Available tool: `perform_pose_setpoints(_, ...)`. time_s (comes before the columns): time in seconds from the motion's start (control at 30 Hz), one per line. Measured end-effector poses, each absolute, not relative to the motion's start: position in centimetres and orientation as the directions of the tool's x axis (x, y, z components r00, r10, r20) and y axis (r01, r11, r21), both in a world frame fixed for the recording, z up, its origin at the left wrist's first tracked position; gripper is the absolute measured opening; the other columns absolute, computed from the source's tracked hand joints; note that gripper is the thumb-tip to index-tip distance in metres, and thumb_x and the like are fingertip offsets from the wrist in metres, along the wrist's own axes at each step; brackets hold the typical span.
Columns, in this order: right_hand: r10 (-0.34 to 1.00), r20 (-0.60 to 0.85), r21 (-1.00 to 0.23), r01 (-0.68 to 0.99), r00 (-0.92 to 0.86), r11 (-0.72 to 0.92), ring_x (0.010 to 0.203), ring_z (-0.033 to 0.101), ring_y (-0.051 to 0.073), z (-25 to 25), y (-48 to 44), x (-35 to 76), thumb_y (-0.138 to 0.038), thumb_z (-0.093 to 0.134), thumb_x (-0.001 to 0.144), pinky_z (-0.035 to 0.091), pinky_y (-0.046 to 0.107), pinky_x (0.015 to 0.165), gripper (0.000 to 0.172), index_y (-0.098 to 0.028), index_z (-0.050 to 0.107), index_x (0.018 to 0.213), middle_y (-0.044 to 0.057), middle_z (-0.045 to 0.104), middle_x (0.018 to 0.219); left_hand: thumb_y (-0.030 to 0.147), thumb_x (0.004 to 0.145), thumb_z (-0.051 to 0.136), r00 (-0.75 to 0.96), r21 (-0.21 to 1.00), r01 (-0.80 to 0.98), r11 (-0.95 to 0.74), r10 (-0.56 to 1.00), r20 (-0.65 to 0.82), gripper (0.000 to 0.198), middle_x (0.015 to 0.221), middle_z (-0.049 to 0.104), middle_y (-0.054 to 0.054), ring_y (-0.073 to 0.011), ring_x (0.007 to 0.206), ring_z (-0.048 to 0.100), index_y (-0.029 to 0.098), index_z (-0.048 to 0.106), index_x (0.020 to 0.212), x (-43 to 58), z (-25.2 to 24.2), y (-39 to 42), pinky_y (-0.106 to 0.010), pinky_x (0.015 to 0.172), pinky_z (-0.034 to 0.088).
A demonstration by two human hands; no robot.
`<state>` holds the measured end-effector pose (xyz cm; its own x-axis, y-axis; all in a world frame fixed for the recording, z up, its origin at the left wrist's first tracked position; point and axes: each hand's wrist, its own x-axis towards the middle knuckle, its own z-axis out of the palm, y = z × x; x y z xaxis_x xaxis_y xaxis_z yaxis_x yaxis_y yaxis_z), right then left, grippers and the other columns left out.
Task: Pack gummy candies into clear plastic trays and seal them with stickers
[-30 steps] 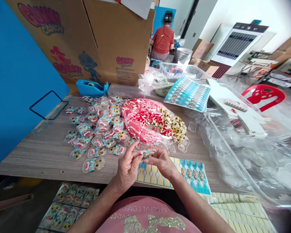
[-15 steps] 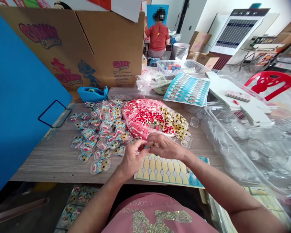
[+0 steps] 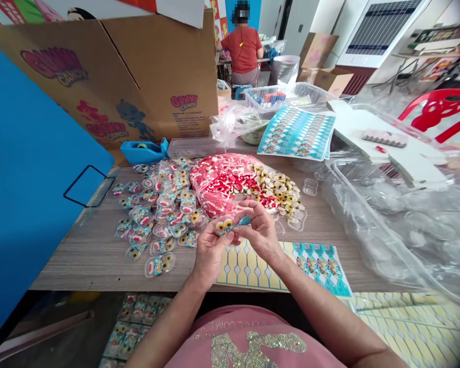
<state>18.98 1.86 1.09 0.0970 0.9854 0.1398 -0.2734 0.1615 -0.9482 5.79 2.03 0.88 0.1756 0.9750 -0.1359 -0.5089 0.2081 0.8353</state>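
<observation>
My left hand (image 3: 210,251) grips a small clear plastic candy pack (image 3: 224,225) with two yellow-and-black gummy eyes in it. My right hand (image 3: 259,230) pinches a blue sticker label (image 3: 244,221) whose near end lies against the pack. Below the hands is a yellow label sheet (image 3: 249,263), with blue printed stickers left on its right part. Behind them a pink-and-white bag (image 3: 214,186) lies open with red-and-white gummies, and yellow gummy eyes (image 3: 281,191) are heaped at its right. Many filled packs (image 3: 168,199) are piled to the left.
A large cardboard box (image 3: 157,71) and a blue tape dispenser (image 3: 143,151) stand at the back left. Stacked label sheets (image 3: 297,133) lie behind. On the right is a big clear tub (image 3: 352,225) of plastic shells. A person in a red shirt (image 3: 245,48) sits farther off.
My right hand has drawn back slightly and turned, bringing the blue label and the gummy eyes in the pack into view. The view has shifted a little.
</observation>
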Motion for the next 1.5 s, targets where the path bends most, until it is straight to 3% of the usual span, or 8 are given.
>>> perform_pose_setpoints(0.2, 0.910, 0.385, -0.914, 0.195, 0.151, 0.355, 0.082, 0.062, 0.018, 1.0, 1.2, 19.2, -0.017, 0.071, 0.079, 0.054, 0.037, 0.075, 0.056, -0.029, 0.048, 0.128, 0.000, 0.063, 0.093, 0.024, 0.063, 0.087, 0.112, 0.839, -0.517, 0.172, 0.985, -0.133, 0.025, 0.075, 0.071, 0.001, -0.0115, 0.061, 0.066, 0.017, 0.071, 0.081, 5.3, 0.5, 2.1, -0.024, 0.058, 0.056)
perform_pose_setpoints(0.33, 0.636, 0.749, -0.600, 0.597, 0.185, 0.532, 0.103, 0.058, 0.023, 1.6, -0.3, 18.8, -0.012, 0.071, 0.082, 0.049, 0.043, 0.087, 0.034, -0.027, 0.058, 0.109, 0.005, 0.058, 0.112, 0.025, 0.063, 0.088, 0.075, 0.808, -0.568, 0.160, 0.987, -0.143, 0.024, 0.070, 0.071, 0.001, -0.0106, 0.059, 0.065, 0.018, 0.071, 0.079, 5.3, 0.5, 2.1, -0.022, 0.060, 0.055)
perform_pose_setpoints(0.5, 0.561, 0.828, -0.350, 0.798, 0.018, 0.490, 0.094, 0.055, 0.022, 1.5, -0.8, 18.7, -0.013, 0.068, 0.085, 0.045, 0.042, 0.079, 0.017, -0.026, 0.064, 0.095, 0.005, 0.056, 0.108, 0.022, 0.066, 0.086, 0.067, 0.795, -0.596, 0.114, 0.993, -0.093, 0.019, 0.073, 0.072, 0.002, -0.0091, 0.062, 0.065, 0.019, 0.074, 0.081, 5.6, 0.5, 1.8, -0.020, 0.063, 0.054)
perform_pose_setpoints(0.73, 0.626, 0.772, -0.514, 0.685, 0.107, 0.517, 0.087, 0.056, 0.019, 1.4, 0.2, 17.9, -0.010, 0.068, 0.085, 0.046, 0.038, 0.076, 0.018, -0.026, 0.069, 0.094, 0.002, 0.059, 0.093, 0.023, 0.070, 0.085, 0.045, 0.825, -0.563, 0.044, 0.999, -0.023, 0.019, 0.082, 0.075, 0.000, -0.0117, 0.073, 0.069, 0.023, 0.077, 0.087, 5.2, 0.4, 1.1, -0.023, 0.073, 0.058)
perform_pose_setpoints(1.0, 0.905, 0.425, -0.897, 0.142, 0.015, 0.418, 0.083, 0.065, 0.018, 1.5, 0.1, 18.4, -0.027, 0.065, 0.091, 0.054, 0.033, 0.073, 0.010, -0.028, 0.075, 0.095, 0.002, 0.066, 0.089, 0.025, 0.067, 0.087, 0.057, 0.844, -0.537, 0.016, 0.998, 0.018, 0.029, 0.084, 0.077, 0.001, -0.0143, 0.076, 0.072, 0.028, 0.079, 0.095, 4.4, -0.6, 1.1, -0.025, 0.073, 0.060)
perform_pose_setpoints(1.17, 0.927, 0.374, -0.912, 0.172, -0.030, 0.374, 0.091, 0.066, 0.021, 0.1, -0.5, 19.0, -0.030, 0.065, 0.090, 0.054, 0.034, 0.079, 0.014, -0.029, 0.073, 0.101, 0.003, 0.070, 0.095, 0.027, 0.064, 0.088, 0.085, 0.883, -0.467, 0.044, 0.996, -0.005, 0.030, 0.092, 0.076, -0.002, -0.0178, 0.083, 0.070, 0.027, 0.080, 0.093, 4.6, -0.7, 0.9, -0.030, 0.075, 0.059)
perform_pose_setpoints(1.37, 0.895, 0.446, -0.879, 0.183, -0.009, 0.440, 0.077, 0.062, 0.019, -0.7, -0.7, 19.0, -0.026, 0.064, 0.090, 0.053, 0.032, 0.066, 0.023, -0.034, 0.074, 0.109, 0.002, 0.067, 0.084, 0.023, 0.065, 0.087, 0.075, 0.944, -0.329, -0.024, 0.996, 0.052, 0.014, 0.081, 0.071, -0.004, -0.0183, 0.081, 0.066, 0.023, 0.080, 0.077, 4.5, 0.3, 1.2, -0.030, 0.078, 0.056)
perform_pose_setpoints(1.5, 0.870, 0.474, -0.873, 0.201, 0.138, 0.444, 0.079, 0.062, 0.019, -0.7, -1.3, 18.1, -0.025, 0.064, 0.090, 0.054, 0.033, 0.069, 0.034, -0.038, 0.069, 0.122, 0.002, 0.069, 0.088, 0.024, 0.067, 0.085, 0.194, 0.908, -0.383, 0.167, 0.976, -0.098, 0.018, 0.083, 0.070, -0.003, -0.0168, 0.074, 0.065, 0.023, 0.081, 0.084, 4.6, 0.1, 1.0, -0.027, 0.066, 0.057)
